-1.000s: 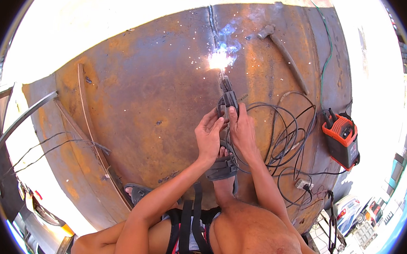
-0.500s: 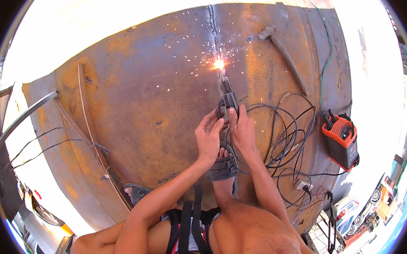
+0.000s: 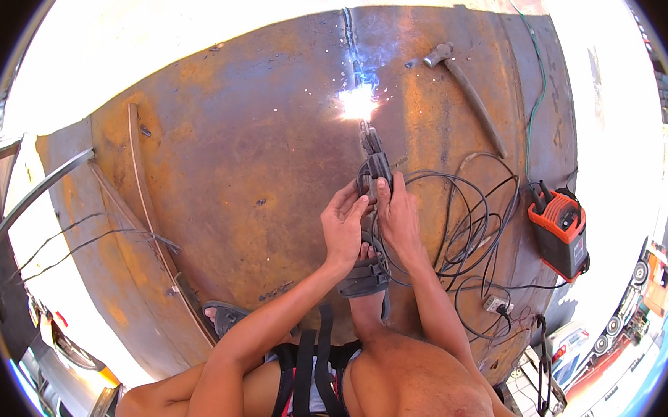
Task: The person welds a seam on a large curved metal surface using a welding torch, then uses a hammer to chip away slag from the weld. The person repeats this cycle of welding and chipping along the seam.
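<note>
No packages, labels, signs or screens visible on the rusty steel plate (image 3: 223, 148)

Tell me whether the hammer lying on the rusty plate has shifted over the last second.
No. The hammer lies in the same spot on the rusty steel plate, at the same angle, right of the weld seam as before.

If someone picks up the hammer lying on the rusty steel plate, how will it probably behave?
The hammer looks stiff, with a long straight handle. Its metal head probably makes it top-heavy, so that end may drop. It lies flat on the plate, so rolling seems unlikely.
</note>
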